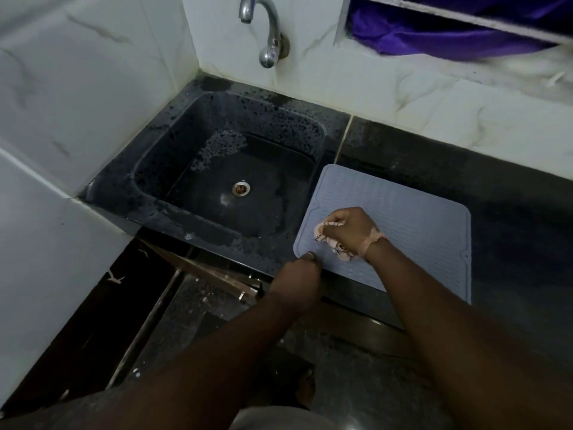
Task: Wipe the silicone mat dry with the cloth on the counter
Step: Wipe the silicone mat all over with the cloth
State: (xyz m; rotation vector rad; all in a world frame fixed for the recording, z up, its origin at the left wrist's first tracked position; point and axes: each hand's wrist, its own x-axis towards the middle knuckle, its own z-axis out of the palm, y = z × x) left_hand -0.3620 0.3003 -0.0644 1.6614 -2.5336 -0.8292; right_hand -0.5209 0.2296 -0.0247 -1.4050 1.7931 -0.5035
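Observation:
A pale blue ribbed silicone mat point(412, 218) lies flat on the dark counter, to the right of the sink. My right hand point(350, 229) grips a bunched pink patterned cloth point(322, 235) and presses it onto the mat's near-left part. My left hand point(297, 277) holds the mat's front-left corner at the counter edge, fingers curled over the rim. Most of the cloth is hidden under my right hand.
A black stone sink point(229, 169) with a metal drain sits left of the mat, wet and speckled. A chrome tap point(266, 32) juts from the tiled wall above it. Dark counter point(511, 212) extends right. Purple fabric point(449, 29) hangs in a window recess.

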